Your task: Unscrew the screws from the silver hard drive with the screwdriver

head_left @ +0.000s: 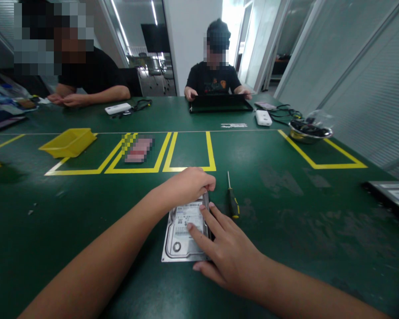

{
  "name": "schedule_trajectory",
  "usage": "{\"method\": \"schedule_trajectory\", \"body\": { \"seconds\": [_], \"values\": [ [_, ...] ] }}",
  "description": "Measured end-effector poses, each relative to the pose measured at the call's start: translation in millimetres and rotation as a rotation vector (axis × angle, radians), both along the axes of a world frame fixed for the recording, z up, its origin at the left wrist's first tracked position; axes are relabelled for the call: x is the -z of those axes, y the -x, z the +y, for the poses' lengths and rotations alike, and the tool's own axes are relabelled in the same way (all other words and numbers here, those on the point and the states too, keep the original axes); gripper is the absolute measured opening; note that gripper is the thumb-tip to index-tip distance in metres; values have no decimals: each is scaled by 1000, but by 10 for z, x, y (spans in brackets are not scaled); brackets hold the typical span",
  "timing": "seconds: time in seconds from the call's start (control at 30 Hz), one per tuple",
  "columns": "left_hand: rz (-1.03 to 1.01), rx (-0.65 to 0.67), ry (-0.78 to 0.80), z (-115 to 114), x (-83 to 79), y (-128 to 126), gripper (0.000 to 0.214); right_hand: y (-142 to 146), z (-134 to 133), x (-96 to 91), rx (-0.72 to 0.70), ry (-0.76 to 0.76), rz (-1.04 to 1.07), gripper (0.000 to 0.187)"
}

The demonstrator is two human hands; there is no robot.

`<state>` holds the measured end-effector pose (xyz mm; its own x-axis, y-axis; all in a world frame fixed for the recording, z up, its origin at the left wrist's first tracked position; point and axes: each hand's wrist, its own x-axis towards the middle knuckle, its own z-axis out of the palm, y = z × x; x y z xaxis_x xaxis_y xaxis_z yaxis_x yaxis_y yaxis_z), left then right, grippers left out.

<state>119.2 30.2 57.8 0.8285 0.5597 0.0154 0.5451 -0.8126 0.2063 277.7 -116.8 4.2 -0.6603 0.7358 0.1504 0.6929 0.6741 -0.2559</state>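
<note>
A silver hard drive (181, 230) with a white label lies flat on the green table (286, 248) in front of me. My left hand (191, 184) curls over the drive's far edge, fingers closed on it. My right hand (228, 252) lies on the drive's right side, fingers stretched out and pressing on its top and edge. A screwdriver (232, 199) with a black and yellow handle lies on the table just right of the drive, untouched.
Yellow taped boxes mark the table. A yellow bin (68, 141) sits at left, a metal bowl (310, 131) at right, another drive (390, 195) at the right edge. Two people sit across; one handles a black laptop (219, 103). White boxes and cables lie nearby.
</note>
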Motion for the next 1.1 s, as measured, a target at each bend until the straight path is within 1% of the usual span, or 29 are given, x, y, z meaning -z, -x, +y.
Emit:
{"method": "schedule_trajectory", "body": {
  "seconds": [0.23, 0.57, 0.87, 1.1],
  "values": [
    [-3, 9, -14, 24, 37, 12, 12, -8, 4, 13, 2, -3, 3, 74],
    [18, 12, 4, -5, 11, 12, 12, -6, 7, -22, 1, 6, -14, 74],
    [7, -14, 17, -22, -8, 0, 16, -9, 10, -14, 0, 10, -5, 73],
    [-48, -46, 30, -19, 28, 5, 17, -4, 4, -18, 0, 17, -7, 75]
  ]
}}
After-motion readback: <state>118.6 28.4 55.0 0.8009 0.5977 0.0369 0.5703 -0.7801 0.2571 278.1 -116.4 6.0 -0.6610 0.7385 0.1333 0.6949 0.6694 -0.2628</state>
